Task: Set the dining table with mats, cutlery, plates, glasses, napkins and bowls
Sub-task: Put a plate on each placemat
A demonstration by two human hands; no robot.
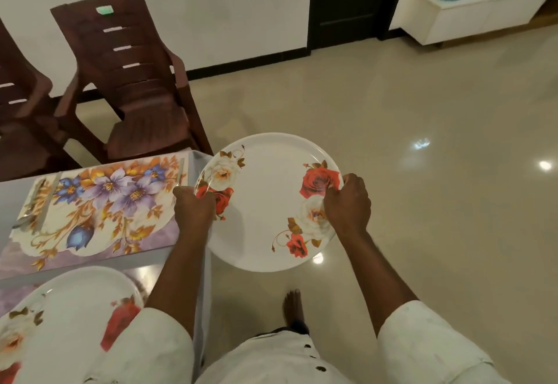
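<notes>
Nearest the person, a plate (69, 317) already lies at the worktop's (18, 193) near corner, partly hidden by the left sleeve. Just beyond it, off the worktop's edge and over the floor, both hands carry a second rose-patterned plate (268, 202): the left hand (193, 208) grips the rim on the worktop side, the right hand (347, 202) grips the opposite rim, fingers of each curled over the edge. The plate sits roughly level, tipped slightly. Left of this plate lies a floral mat (99, 205) with no plate on it yet; cutlery (33, 205) rests along its far-left side, and something slim lies at its near edge, too blurred to name. Past the mat stand two brown chairs (129, 81).

The step in hand looks like plate-laying. Next, the carried plate likely needs swinging left and lowering flat onto the mat's middle, clear of the cutlery.
</notes>
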